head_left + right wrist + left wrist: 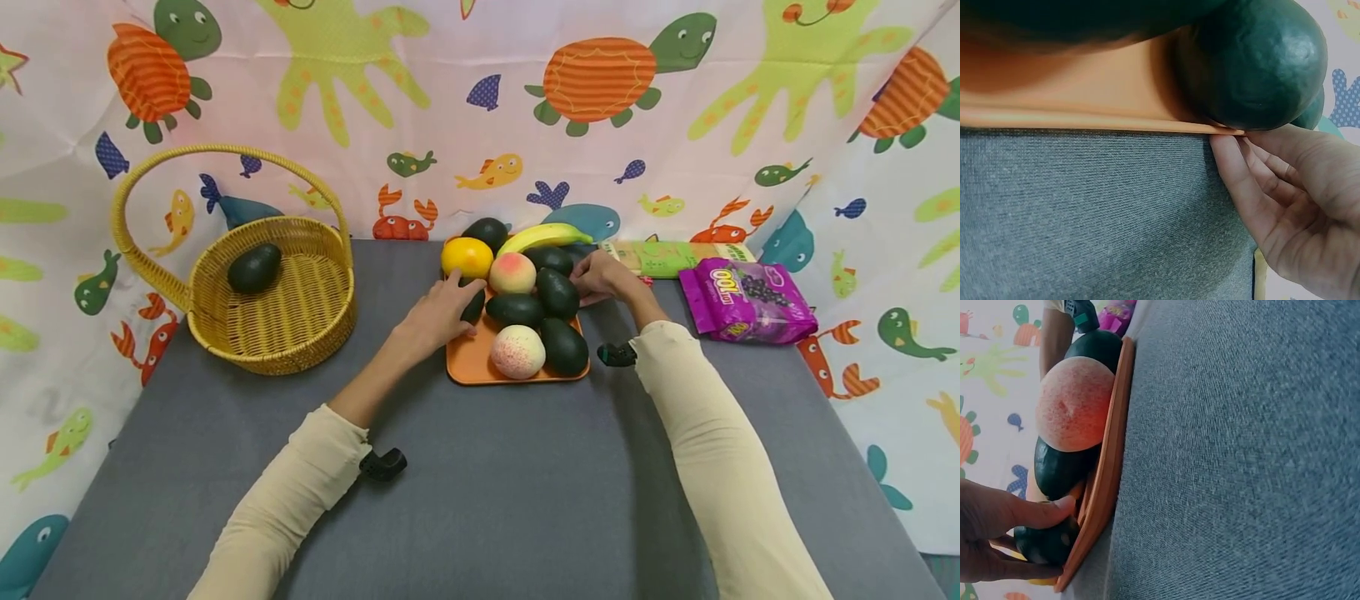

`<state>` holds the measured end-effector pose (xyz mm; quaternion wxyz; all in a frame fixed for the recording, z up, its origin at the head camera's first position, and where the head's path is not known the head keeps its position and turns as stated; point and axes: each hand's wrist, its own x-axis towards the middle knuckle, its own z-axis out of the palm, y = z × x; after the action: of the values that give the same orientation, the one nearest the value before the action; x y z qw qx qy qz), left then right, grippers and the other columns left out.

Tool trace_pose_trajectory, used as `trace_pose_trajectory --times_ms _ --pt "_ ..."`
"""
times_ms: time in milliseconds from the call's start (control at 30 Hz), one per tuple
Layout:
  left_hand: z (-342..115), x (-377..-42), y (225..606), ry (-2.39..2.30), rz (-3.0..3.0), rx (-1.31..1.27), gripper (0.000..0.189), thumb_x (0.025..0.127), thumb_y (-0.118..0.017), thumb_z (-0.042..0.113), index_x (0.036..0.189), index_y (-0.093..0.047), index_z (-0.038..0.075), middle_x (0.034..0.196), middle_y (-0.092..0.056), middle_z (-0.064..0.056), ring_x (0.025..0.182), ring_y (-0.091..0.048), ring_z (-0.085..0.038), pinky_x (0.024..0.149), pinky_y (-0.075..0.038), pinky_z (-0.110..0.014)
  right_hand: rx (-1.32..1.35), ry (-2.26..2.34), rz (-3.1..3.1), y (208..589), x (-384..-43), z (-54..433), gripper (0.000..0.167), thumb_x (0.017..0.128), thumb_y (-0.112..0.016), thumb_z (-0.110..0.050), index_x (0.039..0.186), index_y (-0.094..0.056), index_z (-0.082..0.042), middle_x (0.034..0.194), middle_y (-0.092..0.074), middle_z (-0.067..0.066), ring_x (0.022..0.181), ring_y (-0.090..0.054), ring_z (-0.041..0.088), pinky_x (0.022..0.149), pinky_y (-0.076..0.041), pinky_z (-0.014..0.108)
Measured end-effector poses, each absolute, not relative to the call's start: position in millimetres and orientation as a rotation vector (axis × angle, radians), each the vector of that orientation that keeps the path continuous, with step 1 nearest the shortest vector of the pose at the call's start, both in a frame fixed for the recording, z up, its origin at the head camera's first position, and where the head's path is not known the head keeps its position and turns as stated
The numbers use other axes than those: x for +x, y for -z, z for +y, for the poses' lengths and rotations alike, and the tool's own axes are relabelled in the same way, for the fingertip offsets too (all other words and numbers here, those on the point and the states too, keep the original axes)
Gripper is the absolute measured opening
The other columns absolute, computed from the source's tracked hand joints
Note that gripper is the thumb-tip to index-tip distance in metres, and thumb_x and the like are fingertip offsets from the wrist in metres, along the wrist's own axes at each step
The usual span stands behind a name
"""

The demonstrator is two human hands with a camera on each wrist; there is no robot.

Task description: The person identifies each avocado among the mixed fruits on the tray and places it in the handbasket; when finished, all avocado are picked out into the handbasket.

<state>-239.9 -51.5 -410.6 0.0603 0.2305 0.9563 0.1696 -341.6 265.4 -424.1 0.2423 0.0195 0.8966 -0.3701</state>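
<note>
An orange tray (480,354) carries several dark green avocados, two peaches, an orange-yellow round fruit (467,257) and a yellow banana (543,237). At the tray's left side my left hand (433,318) grips an avocado (1044,545), with thumb and fingers on opposite sides of it. My right hand (606,279) is at the far right side; in the right wrist view it pinches the tray's rim (1116,124), close beside an avocado (1260,65). A pale speckled peach (517,352) lies at the near edge, between the hands.
To the left stands a yellow wicker basket (307,346) with a tall handle and one avocado (255,268) inside. A purple packet (750,302) and a flat green pack (667,258) lie at the back right. A printed curtain (450,150) rises behind the grey table (517,483).
</note>
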Motion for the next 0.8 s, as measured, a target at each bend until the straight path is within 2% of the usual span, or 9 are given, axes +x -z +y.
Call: trace_pose_trajectory --times_ms 300,533,633,800 --pt "-54 -235 403 -0.508 2.951 0.734 0.067 0.089 -0.085 0.021 0.148 -0.054 0.018 0.132 -0.052 -0.02 0.104 -0.06 -0.04 0.084 -0.062 -0.053 0.067 0.983 2.447 423 -341 262 0.026 0.103 -0.064 -0.014 0.121 -0.072 0.003 0.099 -0.068 0.01 0.084 -0.07 0.018 0.077 -0.066 0.034" --pt "-59 -231 379 -0.488 2.947 0.703 0.066 0.09 -0.084 0.022 0.148 -0.052 0.019 0.138 -0.052 -0.021 0.109 -0.06 -0.039 0.093 -0.061 -0.054 0.042 0.993 2.452 421 -339 263 0.026 0.102 -0.065 -0.013 0.12 -0.073 0.004 0.099 -0.07 0.01 0.085 -0.07 0.018 0.078 -0.066 0.034" --pt "-67 -229 365 -0.481 2.965 0.694 0.067 0.091 -0.083 0.022 0.15 -0.051 0.018 0.148 -0.049 -0.023 0.115 -0.062 -0.042 0.096 -0.06 -0.056 0.027 0.997 2.457 421 -339 263 0.026 0.102 -0.065 -0.013 0.12 -0.073 0.004 0.098 -0.071 0.009 0.085 -0.07 0.018 0.078 -0.066 0.035" --pt "-91 -228 341 -0.486 3.008 0.659 0.071 0.09 -0.083 0.019 0.153 -0.05 0.02 0.154 -0.048 -0.018 0.121 -0.061 -0.043 0.099 -0.058 -0.058 0.024 1.013 2.46 423 -339 261 0.025 0.102 -0.065 -0.012 0.117 -0.073 0.006 0.092 -0.069 0.006 0.079 -0.07 0.015 0.077 -0.066 0.035"
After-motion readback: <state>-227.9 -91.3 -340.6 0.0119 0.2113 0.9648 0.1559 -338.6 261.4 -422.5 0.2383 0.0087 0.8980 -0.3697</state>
